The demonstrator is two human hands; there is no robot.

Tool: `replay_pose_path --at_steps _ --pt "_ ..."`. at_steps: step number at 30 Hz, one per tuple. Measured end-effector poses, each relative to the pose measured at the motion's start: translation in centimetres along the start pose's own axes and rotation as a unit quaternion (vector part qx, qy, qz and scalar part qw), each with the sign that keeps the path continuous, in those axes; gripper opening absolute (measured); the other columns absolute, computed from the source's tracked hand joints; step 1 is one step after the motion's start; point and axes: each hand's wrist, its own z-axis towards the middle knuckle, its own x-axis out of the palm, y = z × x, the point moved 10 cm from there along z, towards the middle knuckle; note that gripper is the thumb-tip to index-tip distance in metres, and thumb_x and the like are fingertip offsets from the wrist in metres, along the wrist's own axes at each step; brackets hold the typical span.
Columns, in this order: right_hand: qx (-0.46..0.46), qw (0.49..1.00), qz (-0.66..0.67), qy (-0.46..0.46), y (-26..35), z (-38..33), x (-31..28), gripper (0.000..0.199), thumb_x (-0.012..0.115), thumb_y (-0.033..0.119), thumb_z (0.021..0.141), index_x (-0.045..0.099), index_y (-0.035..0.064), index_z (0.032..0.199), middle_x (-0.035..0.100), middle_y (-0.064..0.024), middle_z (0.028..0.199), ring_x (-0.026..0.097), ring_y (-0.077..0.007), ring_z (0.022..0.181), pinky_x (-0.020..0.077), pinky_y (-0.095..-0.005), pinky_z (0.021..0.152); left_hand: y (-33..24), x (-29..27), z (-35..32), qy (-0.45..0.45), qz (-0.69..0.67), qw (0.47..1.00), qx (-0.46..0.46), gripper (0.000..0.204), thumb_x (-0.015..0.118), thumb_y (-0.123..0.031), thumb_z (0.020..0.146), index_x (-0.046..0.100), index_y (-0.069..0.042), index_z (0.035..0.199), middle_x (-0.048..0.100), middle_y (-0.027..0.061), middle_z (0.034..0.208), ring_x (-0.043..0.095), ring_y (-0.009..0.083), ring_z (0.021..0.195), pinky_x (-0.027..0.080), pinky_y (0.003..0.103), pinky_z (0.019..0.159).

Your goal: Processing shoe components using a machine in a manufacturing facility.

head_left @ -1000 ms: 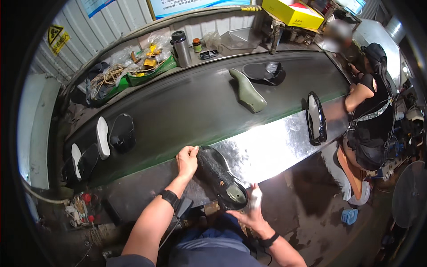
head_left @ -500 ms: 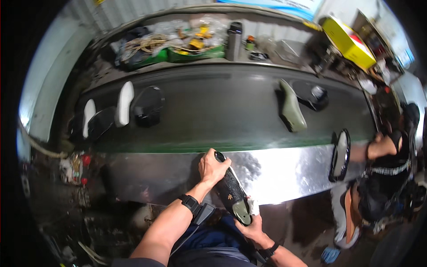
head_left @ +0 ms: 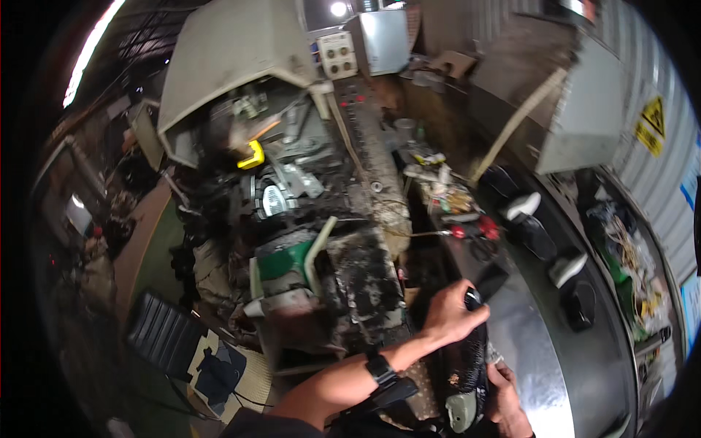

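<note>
Upper (head_left: 475,356) sits over most of pale-green last (head_left: 460,410), lower right of frame, so that part looks done; last's lower end shows bare, remaining work I cannot tell. Upper black, glossy, wrinkled, tan-marked. My left hand (head_left: 449,317) clamps its top end; my right hand (head_left: 506,394) lies alongside, grip unclear.

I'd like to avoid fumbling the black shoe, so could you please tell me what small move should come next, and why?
I'd probably bring the right grip around the near end of the black shoe: the left grip clasps its far end, while the right sits only along the side, near the exposed green last.
</note>
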Motion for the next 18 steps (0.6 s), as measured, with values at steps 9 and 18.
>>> replay_pose_path --at_steps 9,18 --pt "-0.103 0.985 -0.117 0.08 -10.6 15.3 32.1 0.015 0.071 0.005 0.093 0.07 0.0008 0.108 0.072 0.0007 0.095 0.062 -0.0056 0.08 0.0505 -0.0221 0.072 9.1 -39.9 5.0 -0.228 0.089 0.964 -0.102 0.041 0.063 -0.04 0.091 0.062 -0.002 0.105 0.068 0.0218 0.097 0.065 0.0403 0.096 0.049 0.045 0.083" --pt "0.069 0.984 0.023 0.165 -18.4 24.3 47.7 0.011 0.068 0.006 0.094 0.072 0.0033 0.104 0.074 -0.0112 0.093 0.072 -0.0198 0.08 0.0626 -0.0345 0.071 20.4 -47.1 1.2 -0.172 -0.57 0.784 -0.175 0.038 0.055 -0.035 0.101 0.066 -0.005 0.121 0.069 0.0083 0.119 0.065 0.0221 0.106 0.048 0.038 0.099"
